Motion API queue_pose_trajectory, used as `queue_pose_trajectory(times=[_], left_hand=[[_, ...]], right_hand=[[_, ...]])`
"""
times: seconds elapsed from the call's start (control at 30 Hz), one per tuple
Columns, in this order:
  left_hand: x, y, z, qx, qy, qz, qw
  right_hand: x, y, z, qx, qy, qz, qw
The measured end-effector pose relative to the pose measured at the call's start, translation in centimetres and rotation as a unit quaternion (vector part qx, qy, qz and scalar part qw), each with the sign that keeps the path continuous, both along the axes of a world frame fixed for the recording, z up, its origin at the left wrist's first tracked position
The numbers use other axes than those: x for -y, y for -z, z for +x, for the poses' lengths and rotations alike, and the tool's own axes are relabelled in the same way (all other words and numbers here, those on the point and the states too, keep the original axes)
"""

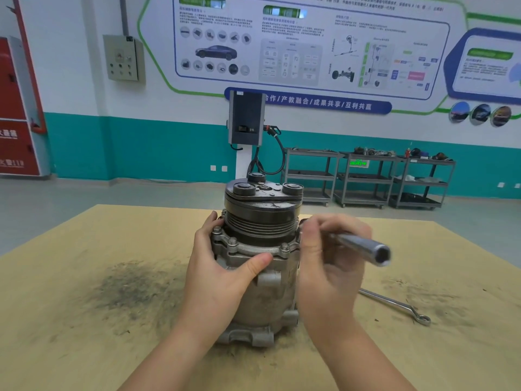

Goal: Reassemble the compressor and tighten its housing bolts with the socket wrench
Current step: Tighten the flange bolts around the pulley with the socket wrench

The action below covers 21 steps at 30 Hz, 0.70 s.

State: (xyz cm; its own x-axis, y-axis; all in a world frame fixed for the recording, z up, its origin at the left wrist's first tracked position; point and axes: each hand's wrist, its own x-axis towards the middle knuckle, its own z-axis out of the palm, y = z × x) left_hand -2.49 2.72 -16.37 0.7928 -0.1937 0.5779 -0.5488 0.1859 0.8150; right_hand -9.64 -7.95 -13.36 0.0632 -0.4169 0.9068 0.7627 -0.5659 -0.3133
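Upright on the tan, grease-smudged worktop (84,320) stands the grey cast-metal compressor (260,266); the left hand (222,277) clasps its housing, while the right hand (329,266) grips a silver tubular socket wrench (363,248), seemingly at a flange bolt.

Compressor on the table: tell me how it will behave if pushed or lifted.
The compressor is cast metal with a thick pulley on top, so probably heavy for its size. It stands on end on a small foot, so a push near the top might tip it; the left hand grips its housing. Rigid, unlikely to flex.
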Motion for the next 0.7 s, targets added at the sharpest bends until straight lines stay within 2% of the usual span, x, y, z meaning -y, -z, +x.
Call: queue_pose_trajectory(times=[0.1,0.17,0.23,0.33,0.47,0.53,0.7], left_hand=[[0.0,0.1,0.0,-0.002,-0.002,-0.001,1.0],[0.0,0.1,0.0,0.0,-0.004,0.003,1.0],[-0.1,0.2,0.1,0.0,-0.004,0.011,1.0],[-0.2,0.1,0.2,0.0,0.0,0.024,1.0],[-0.3,0.1,0.2,-0.001,-0.004,0.03,1.0],[-0.2,0.0,0.2,-0.003,-0.009,0.032,0.999],[-0.2,-0.1,0.0,-0.007,-0.001,0.027,1.0]], right_hand=[[0.0,0.1,-0.2,-0.036,-0.01,-0.053,0.998],[0.9,-0.4,-0.5,-0.056,0.021,-0.068,0.996],[1.6,-1.5,-1.0,-0.048,0.011,-0.022,0.999],[3.1,-2.4,-1.3,-0.03,-0.041,0.128,0.99],[4.7,-2.5,-1.1,-0.067,-0.194,0.3,0.932],[5.0,-2.3,-0.8,-0.073,-0.249,0.329,0.908],[5.7,-2.6,-0.6,-0.095,-0.325,0.322,0.884]])
